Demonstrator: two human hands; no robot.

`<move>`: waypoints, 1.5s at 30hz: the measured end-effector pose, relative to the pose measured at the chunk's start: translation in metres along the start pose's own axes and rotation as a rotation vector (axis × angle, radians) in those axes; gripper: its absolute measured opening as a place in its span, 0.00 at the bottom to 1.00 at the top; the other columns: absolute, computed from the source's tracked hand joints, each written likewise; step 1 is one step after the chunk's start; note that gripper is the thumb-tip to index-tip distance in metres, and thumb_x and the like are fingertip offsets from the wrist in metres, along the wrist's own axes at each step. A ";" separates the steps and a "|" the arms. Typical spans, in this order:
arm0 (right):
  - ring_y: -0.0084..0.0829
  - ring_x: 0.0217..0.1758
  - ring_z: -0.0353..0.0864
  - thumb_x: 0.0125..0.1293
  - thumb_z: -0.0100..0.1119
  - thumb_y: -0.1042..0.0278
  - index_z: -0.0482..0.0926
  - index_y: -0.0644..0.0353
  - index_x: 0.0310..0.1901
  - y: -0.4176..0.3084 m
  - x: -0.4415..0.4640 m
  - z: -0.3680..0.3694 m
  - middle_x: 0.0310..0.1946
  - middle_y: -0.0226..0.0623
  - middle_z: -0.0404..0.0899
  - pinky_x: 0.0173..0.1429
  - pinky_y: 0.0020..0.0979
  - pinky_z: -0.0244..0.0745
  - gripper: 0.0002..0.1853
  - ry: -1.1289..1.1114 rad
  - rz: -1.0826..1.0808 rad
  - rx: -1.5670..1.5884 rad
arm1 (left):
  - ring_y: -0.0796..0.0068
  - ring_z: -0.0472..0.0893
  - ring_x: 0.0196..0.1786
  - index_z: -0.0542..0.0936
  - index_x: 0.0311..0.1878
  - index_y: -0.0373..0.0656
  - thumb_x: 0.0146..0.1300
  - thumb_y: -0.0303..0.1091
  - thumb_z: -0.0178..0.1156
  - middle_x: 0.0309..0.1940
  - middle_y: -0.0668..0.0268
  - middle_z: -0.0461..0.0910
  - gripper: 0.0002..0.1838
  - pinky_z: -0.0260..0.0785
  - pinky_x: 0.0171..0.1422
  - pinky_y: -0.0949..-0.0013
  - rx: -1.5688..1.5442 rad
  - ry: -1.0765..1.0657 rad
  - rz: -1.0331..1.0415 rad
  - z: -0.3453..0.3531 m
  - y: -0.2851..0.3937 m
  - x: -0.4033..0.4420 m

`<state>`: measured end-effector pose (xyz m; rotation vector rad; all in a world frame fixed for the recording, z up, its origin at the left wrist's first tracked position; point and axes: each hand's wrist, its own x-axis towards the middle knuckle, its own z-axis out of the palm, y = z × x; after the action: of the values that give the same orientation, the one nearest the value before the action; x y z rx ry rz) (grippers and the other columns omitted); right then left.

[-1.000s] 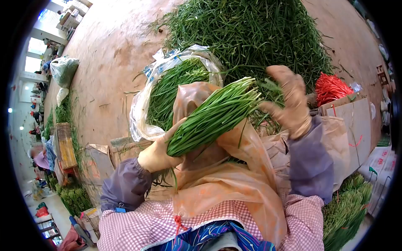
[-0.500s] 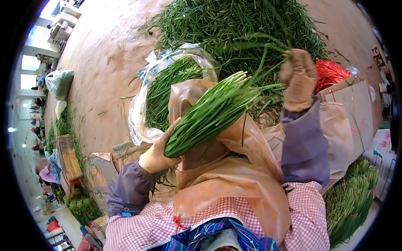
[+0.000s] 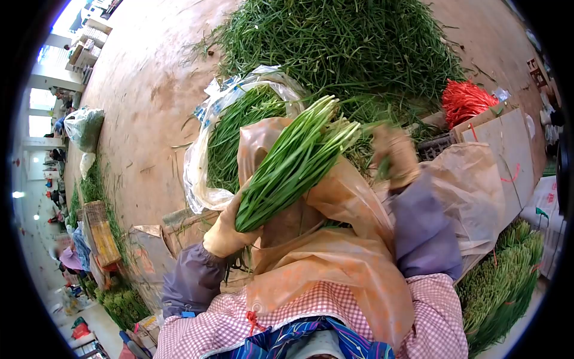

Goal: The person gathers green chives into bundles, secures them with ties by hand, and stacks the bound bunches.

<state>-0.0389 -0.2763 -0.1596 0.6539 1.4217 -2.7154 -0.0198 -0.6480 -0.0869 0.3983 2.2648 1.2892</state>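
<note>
My left hand [image 3: 228, 234], in a pale glove, is closed around the lower part of a bunch of green chives [image 3: 293, 164]. The bunch slants up to the right over my lap, its pale cut ends at the top. To the right of those ends is my right hand [image 3: 396, 157], in a brown glove and smeared by motion. Some green shows at its fingers, but its grip is unclear. Beneath the bunch, a translucent orange-tinted plastic apron [image 3: 335, 263] covers my lap. Just beyond my left hand stands a clear plastic bag [image 3: 194, 173] with loose green leaves inside.
A large heap of chives [image 3: 341, 48] lies on the floor ahead. Red ties [image 3: 466, 102] rest by a cardboard sheet [image 3: 505, 161] at right. Tied bundles [image 3: 502, 287] stand at lower right. A filled bag [image 3: 85, 128] sits far left, with a person [image 3: 70, 258] below it.
My right hand has dropped down and moved left, closer to the bunch's ends; the long stray leaves trailing from it no longer show. The bunch has tilted slightly more upright in my left hand.
</note>
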 end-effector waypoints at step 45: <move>0.15 0.19 0.68 0.66 0.65 0.70 0.80 0.55 0.43 -0.005 -0.056 0.088 0.21 0.20 0.74 0.20 0.21 0.62 0.06 0.144 -0.335 -0.301 | 0.67 0.80 0.55 0.58 0.73 0.40 0.50 0.23 0.63 0.53 0.55 0.80 0.43 0.71 0.60 0.67 0.027 0.157 -0.083 0.029 0.010 -0.010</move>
<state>-0.0196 -0.3528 -0.0913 0.6535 2.0935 -2.6305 0.0050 -0.6267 -0.0881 0.2160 2.4041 1.2887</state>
